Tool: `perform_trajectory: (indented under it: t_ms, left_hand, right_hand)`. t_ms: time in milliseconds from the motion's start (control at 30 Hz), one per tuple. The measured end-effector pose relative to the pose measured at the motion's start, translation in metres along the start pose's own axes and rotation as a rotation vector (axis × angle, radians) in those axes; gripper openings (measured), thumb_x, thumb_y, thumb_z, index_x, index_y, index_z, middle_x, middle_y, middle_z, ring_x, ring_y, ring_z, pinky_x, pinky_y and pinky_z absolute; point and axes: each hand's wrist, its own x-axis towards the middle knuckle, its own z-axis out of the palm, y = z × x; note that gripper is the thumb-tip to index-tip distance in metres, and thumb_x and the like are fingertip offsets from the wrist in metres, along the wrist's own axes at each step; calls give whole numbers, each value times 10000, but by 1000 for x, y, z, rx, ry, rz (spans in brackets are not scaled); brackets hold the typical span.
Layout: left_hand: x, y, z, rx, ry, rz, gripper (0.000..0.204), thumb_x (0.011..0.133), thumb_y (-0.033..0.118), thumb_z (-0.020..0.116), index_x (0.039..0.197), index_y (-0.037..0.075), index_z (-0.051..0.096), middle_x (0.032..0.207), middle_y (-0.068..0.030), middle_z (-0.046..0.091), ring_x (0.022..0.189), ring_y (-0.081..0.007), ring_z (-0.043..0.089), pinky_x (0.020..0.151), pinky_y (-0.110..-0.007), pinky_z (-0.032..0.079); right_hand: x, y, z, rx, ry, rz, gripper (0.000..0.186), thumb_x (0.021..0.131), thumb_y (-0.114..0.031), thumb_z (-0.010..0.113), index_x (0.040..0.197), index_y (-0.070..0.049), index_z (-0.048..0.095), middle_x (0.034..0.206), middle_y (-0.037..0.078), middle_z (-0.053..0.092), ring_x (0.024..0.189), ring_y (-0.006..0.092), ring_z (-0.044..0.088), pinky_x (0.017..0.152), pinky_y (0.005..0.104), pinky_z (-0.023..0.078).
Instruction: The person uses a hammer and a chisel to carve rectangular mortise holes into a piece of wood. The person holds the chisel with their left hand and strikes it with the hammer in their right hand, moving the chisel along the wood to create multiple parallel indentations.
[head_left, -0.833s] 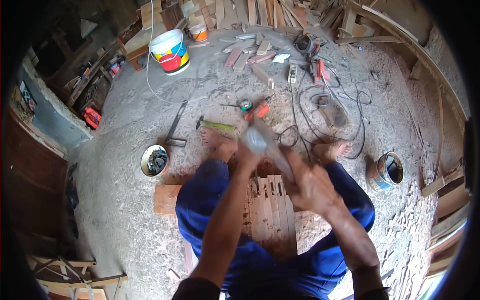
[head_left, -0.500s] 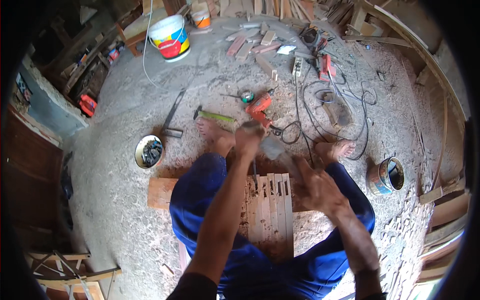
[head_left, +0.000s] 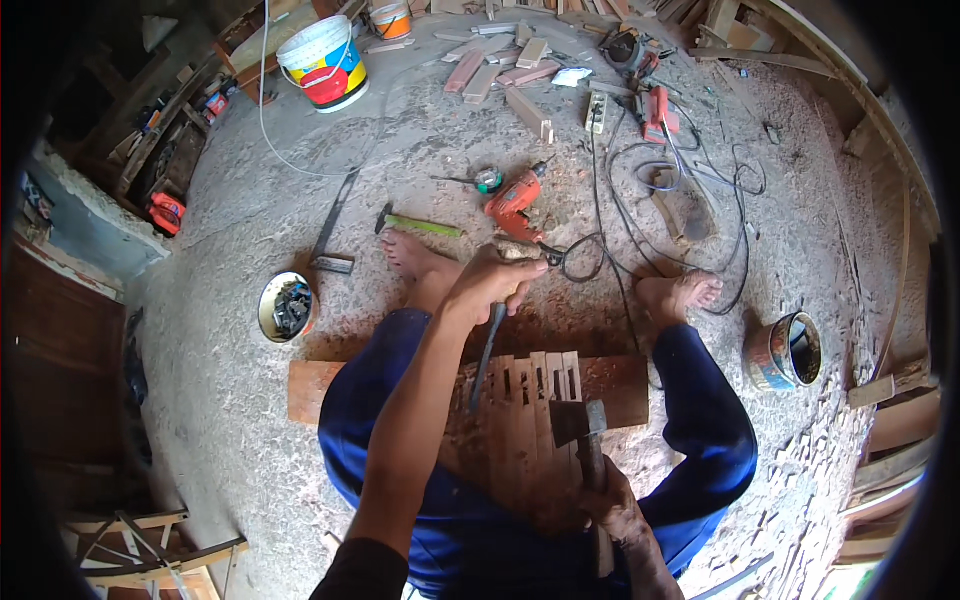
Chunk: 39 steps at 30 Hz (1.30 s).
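My left hand [head_left: 487, 283] is closed around the handle of a chisel [head_left: 487, 352], whose dark blade slants down to the wooden strips. My right hand [head_left: 613, 500], low by my right thigh, grips the wooden handle of a hatchet [head_left: 572, 423]. Its head has a dark flat blade on the left and a light grey poll on the right, over the strips' right edge. The wooden strips [head_left: 520, 425] lie side by side between my legs, with narrow slots cut near their far ends. Beneath them a brown plank [head_left: 625, 390] runs crosswise.
Beyond my feet lie an orange drill [head_left: 515, 203], a green-handled hammer [head_left: 425, 226], a try square [head_left: 335, 230] and looping cables [head_left: 742, 230]. A tub of dark bits [head_left: 290, 307] stands left, a rusty can [head_left: 785, 352] right. Wood offcuts [head_left: 510, 75] and a paint bucket [head_left: 325, 65] sit farther off.
My right hand with the hatchet has come down and back toward me, from beside my left hand. The chisel, upright before, now tilts with its tip farther left and nearer me.
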Motion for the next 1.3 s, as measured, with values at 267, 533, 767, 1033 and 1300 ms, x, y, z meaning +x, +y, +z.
perform_trajectory:
  t_ms: [267, 533, 767, 1033, 1300]
  left_hand:
    - [-87, -2, 48, 290, 621, 862, 265, 814, 168, 838, 842, 32, 611, 721, -28, 628, 590, -120, 592, 577, -298, 499]
    - [-87, -28, 34, 191, 615, 774, 226, 827, 93, 812, 818, 23, 597, 693, -25, 618, 515, -107, 553, 490, -280, 452]
    - [-71, -42, 19, 260, 631, 796, 184, 878, 47, 744, 747, 16, 618, 634, -8, 607, 492, -104, 539, 453, -274, 418]
    - [-68, -36, 5, -168, 730, 694, 117, 832, 48, 747, 763, 21, 656, 656, -34, 643, 485, -118, 549, 438, -285, 423]
    - [-45, -35, 12, 95, 723, 534, 152, 798, 43, 749, 937, 22, 690, 785, -52, 688, 585, -134, 608, 523, -305, 496]
  right_hand:
    - [1, 26, 2, 59, -75, 102, 530, 806, -59, 649, 1290, -26, 435, 745, 71, 572, 499, 153, 557, 448, 318, 500]
    - [-1, 41, 1, 93, -81, 81, 550, 798, -71, 656, 1300, -51, 434, 743, 71, 565, 485, 154, 554, 433, 323, 501]
    - [0, 44, 0, 93, -88, 86, 568, 796, -76, 660, 1318, -60, 438, 738, 71, 566, 477, 160, 554, 433, 322, 501]
    - [-2, 41, -4, 134, -77, 86, 583, 795, -87, 668, 1331, -55, 438, 748, 67, 572, 483, 155, 552, 442, 315, 502]
    - [-2, 36, -1, 154, -95, 93, 642, 812, -102, 720, 1383, -81, 427, 738, 35, 538, 474, 143, 530, 423, 301, 468]
